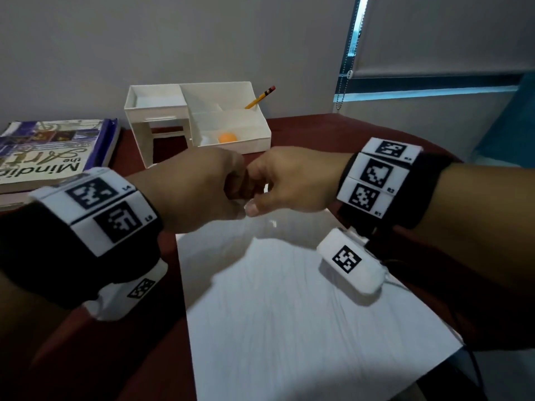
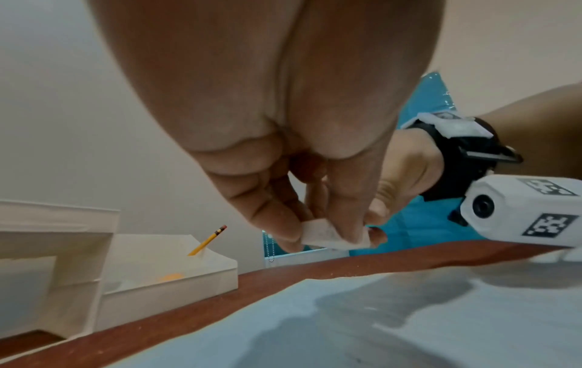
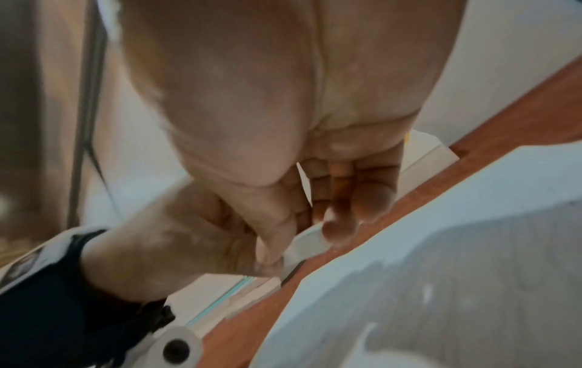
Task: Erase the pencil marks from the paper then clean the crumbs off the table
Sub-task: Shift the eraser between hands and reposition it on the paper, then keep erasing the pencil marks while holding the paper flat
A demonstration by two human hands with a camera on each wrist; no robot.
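Note:
A small white eraser (image 2: 327, 236) hangs above the far end of the white paper (image 1: 289, 314), where both hands meet. My left hand (image 1: 231, 195) pinches it between thumb and fingertips (image 2: 289, 231). My right hand (image 1: 259, 195) also pinches the eraser (image 3: 310, 242), thumb on one side and a fingertip (image 3: 340, 229) on the other. In the head view the hands hide the eraser. Faint grey smudges show on the paper (image 2: 378, 323). Small pale specks lie on the red-brown table (image 3: 419, 199) by the paper's far edge.
A white desk organizer (image 1: 162, 123) stands behind the hands, holding a yellow pencil (image 1: 260, 96) and an orange ball (image 1: 227, 137). Books (image 1: 52, 149) are stacked at the back left. A window blind with a bead chain (image 1: 343, 79) is at the right.

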